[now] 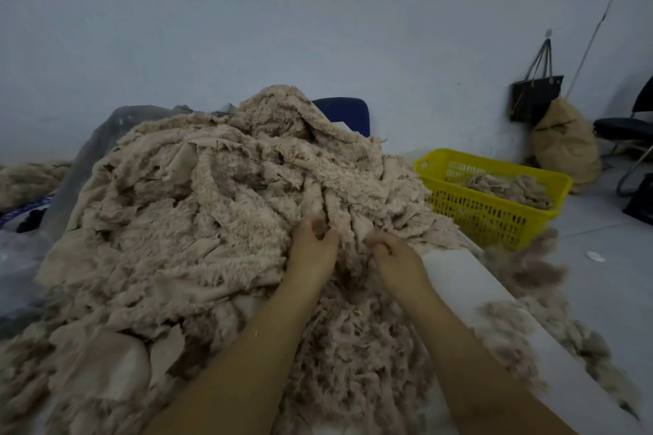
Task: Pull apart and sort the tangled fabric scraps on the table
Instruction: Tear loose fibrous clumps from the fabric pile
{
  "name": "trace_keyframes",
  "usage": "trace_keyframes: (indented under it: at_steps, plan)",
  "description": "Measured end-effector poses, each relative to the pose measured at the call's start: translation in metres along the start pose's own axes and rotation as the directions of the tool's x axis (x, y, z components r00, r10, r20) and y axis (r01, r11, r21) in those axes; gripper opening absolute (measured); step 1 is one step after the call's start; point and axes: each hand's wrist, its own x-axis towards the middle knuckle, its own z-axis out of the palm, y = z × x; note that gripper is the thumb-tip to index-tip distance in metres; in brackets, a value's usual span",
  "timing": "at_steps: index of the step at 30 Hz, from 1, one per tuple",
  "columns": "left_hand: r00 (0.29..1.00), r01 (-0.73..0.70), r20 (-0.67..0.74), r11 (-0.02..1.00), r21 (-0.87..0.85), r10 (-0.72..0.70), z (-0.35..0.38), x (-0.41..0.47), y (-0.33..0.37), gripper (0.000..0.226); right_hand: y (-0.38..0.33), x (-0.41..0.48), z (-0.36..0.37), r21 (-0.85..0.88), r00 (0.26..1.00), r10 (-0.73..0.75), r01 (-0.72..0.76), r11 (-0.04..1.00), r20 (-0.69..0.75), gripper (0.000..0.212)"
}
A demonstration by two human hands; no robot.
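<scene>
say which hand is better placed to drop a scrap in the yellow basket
Right, probably. The right hand pinches fabric on the side of the scrap pile nearest the yellow basket; the left hand grips farther away and would have to cross.

Head view, down onto scrap pile [198, 208]
</scene>
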Motion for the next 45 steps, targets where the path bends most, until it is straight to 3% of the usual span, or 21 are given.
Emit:
trace_keyframes:
  at_steps: [4, 6, 10, 12, 14, 17, 19, 21, 23, 25, 26, 27, 31, 34, 36, 37, 39, 40, 42, 43, 45]
  plan:
    - [0.971, 0.195, 0.175, 0.966, -0.17, -0.165, 0.012, 0.003, -0.001, 0.048, -0.01, -0.003, 0.008, 0.024, 0.996, 0.036, -0.038, 0.999, 0.076, 0.02]
    - [0.963, 0.214, 0.196, 0.966, -0.145, -0.184, 0.013, 0.003, -0.003, 0.055, -0.014, -0.007, 0.009, 0.07, 0.991, 0.059, -0.067, 0.995, 0.117, 0.019]
    - [0.994, 0.003, 0.107, 0.998, -0.059, 0.004, -0.001, -0.012, 0.0, 0.029, -0.023, -0.01, 0.008, 0.371, 0.966, 0.196, -0.247, 0.895, 0.17, 0.034]
    - [0.963, -0.129, 0.248, 0.989, 0.066, 0.109, -0.009, -0.029, 0.002, 0.038, -0.03, -0.01, 0.006, 0.582, 0.937, 0.23, -0.344, 0.737, 0.263, 0.045]
    - [0.888, -0.26, 0.434, 0.944, 0.202, 0.151, -0.015, -0.044, 0.002, 0.045, -0.035, -0.009, 0.006, 0.571, 0.929, 0.191, -0.348, 0.744, 0.318, 0.046]
    - [0.816, -0.388, 0.565, 0.839, 0.381, 0.121, -0.032, -0.054, 0.005, 0.052, -0.037, -0.002, 0.0, 0.479, 0.971, 0.21, -0.24, 0.844, 0.116, 0.027]
    - [0.856, -0.377, 0.493, 0.839, 0.391, 0.155, -0.046, -0.055, 0.007, 0.048, -0.031, 0.005, -0.008, 0.527, 0.966, 0.252, -0.187, 0.829, -0.054, 0.028]
    - [0.947, -0.273, 0.24, 0.931, 0.241, 0.216, -0.059, -0.056, 0.011, 0.034, -0.029, 0.006, -0.01, 0.584, 0.961, 0.25, -0.138, 0.8, -0.115, 0.047]
    - [0.98, -0.143, 0.104, 0.968, -0.208, 0.167, -0.068, -0.059, 0.021, 0.028, -0.03, 0.002, -0.012, 0.654, 0.951, 0.276, -0.123, 0.746, -0.136, 0.046]
    - [0.989, -0.087, 0.036, 0.761, -0.642, 0.143, -0.086, -0.053, 0.03, 0.036, -0.027, 0.002, -0.02, 0.809, 0.935, 0.35, -0.16, 0.565, -0.06, 0.03]
    - [0.995, -0.07, -0.006, 0.647, -0.759, 0.1, -0.096, -0.05, 0.032, 0.038, -0.027, -0.002, -0.027, 0.847, 0.932, 0.362, -0.17, 0.504, -0.029, 0.027]
    - [0.998, -0.059, -0.031, 0.591, -0.805, 0.057, -0.106, -0.046, 0.032, 0.037, -0.023, -0.002, -0.033, 0.853, 0.935, 0.354, -0.166, 0.495, -0.024, 0.025]
    - [0.999, -0.038, -0.046, 0.555, -0.831, 0.0, -0.113, -0.039, 0.026, 0.037, -0.022, -0.004, -0.037, 0.857, 0.923, 0.384, -0.173, 0.485, -0.031, 0.031]
    - [0.997, -0.071, -0.079, 0.303, -0.95, -0.015, -0.128, -0.036, 0.026, 0.027, -0.013, -0.002, -0.041, 0.873, 0.847, 0.519, -0.167, 0.459, -0.111, 0.037]
    - [0.993, -0.115, -0.115, 0.215, -0.97, 0.009, -0.143, -0.033, 0.027, 0.027, -0.004, -0.003, -0.047, 0.824, 0.826, 0.544, -0.199, 0.531, -0.15, 0.035]
    - [0.994, -0.112, -0.108, 0.218, -0.97, 0.03, -0.145, -0.033, 0.027, 0.028, -0.004, -0.004, -0.046, 0.741, 0.837, 0.521, -0.243, 0.625, -0.165, 0.031]
    - [0.998, -0.067, -0.058, 0.308, -0.949, 0.04, -0.138, -0.034, 0.028, 0.03, -0.012, -0.009, -0.038, 0.491, 0.89, 0.426, -0.301, 0.817, -0.164, 0.033]
    - [0.999, -0.038, -0.027, 0.372, -0.927, 0.033, -0.131, -0.036, 0.028, 0.028, -0.015, -0.011, -0.032, 0.243, 0.926, 0.345, -0.303, 0.922, -0.156, 0.045]
    - [0.998, 0.021, 0.046, 0.451, -0.892, 0.044, -0.117, -0.043, 0.03, 0.029, -0.025, -0.021, -0.021, -0.172, 0.962, 0.083, -0.13, 0.976, -0.261, 0.051]
    - [0.995, 0.046, 0.082, 0.46, -0.887, 0.058, -0.11, -0.046, 0.029, 0.032, -0.035, -0.03, -0.016, -0.229, 0.94, -0.086, 0.009, 0.973, -0.329, 0.045]
    - [0.985, 0.086, 0.144, 0.465, -0.881, 0.091, -0.1, -0.052, 0.026, 0.029, -0.059, -0.05, -0.006, -0.032, 0.911, -0.223, 0.226, 0.974, -0.347, 0.032]
